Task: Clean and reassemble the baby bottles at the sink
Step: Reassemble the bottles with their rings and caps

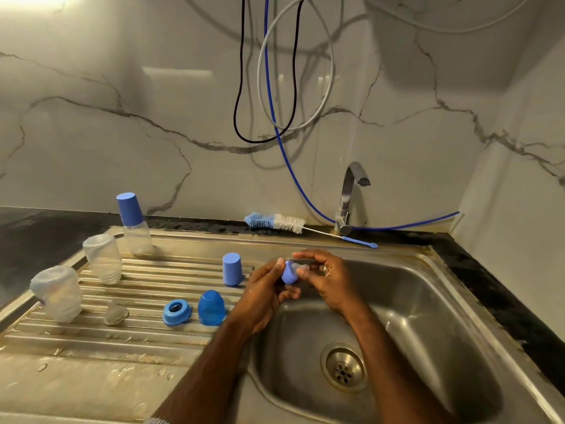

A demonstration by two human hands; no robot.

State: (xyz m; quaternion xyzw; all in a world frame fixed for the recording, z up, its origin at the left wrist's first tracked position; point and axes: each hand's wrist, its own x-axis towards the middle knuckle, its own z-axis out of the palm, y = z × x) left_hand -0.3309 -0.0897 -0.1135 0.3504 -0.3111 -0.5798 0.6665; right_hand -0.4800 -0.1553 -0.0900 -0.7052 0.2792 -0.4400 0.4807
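Drain [344, 369]: nearest, open holes at the bottom of the sink [428, 301]; anything small that slips from the hands would likely land beside it.
Left hand [263, 296]: curled around a blue ring [289, 273], holding it over the sink's left edge.
Right hand [324, 278]: fingertips pinch a clear teat [301, 266] that sits in or at the ring; whether it is seated I cannot tell.
Risk in hand: the skin looks wet, so the teat could slip, or seat crookedly and leak later.
Loose ring [177, 312] and dome cap [211, 307]: on the drainboard [91, 347], just left of the left wrist; a sweep of that forearm could knock them off.
Spare teat [115, 313]: clear, on the ribs, easy to overlook.
Tall cap [232, 269]: upright near the left hand, could be tipped.
Bottles [102, 260]: two inverted, uncapped; one further back stands capped; light plastic, likely to topple if bumped.
Brush [275, 221]: behind the sink by the tap [351, 194], well apart.
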